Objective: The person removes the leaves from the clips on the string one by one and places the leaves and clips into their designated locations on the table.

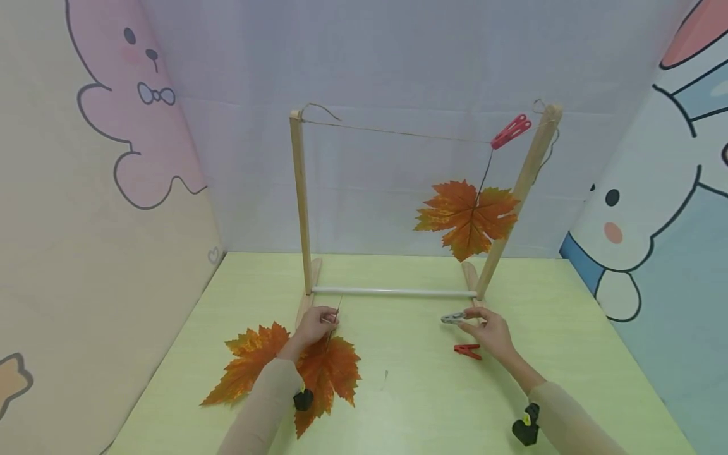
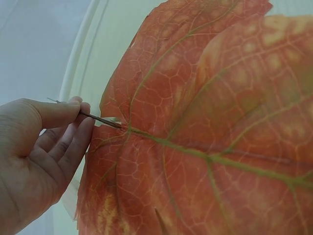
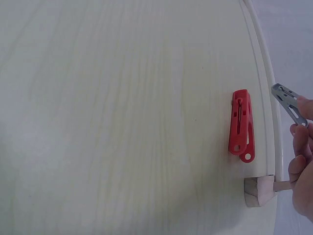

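My left hand (image 1: 316, 325) pinches the dark stem of an orange maple leaf (image 1: 330, 373), whose blade hangs toward me over the table. In the left wrist view the leaf (image 2: 210, 117) fills most of the picture, its stem between thumb and fingers. My right hand (image 1: 490, 332) holds a grey clothespin (image 1: 453, 318) by its handle end, above the table near the frame's right foot. Below that hand a red clothespin (image 1: 467, 351) lies on the table. Another orange leaf (image 1: 250, 360) lies left of my left hand.
A wooden frame (image 1: 301, 202) with a white crossbar (image 1: 392, 292) stands at the back. Along its top runs a string (image 1: 392, 131), where a red clothespin (image 1: 510, 131) holds a hanging orange leaf (image 1: 469, 218) near the right post. Pale yellow-green table (image 1: 409, 411) lies beneath.
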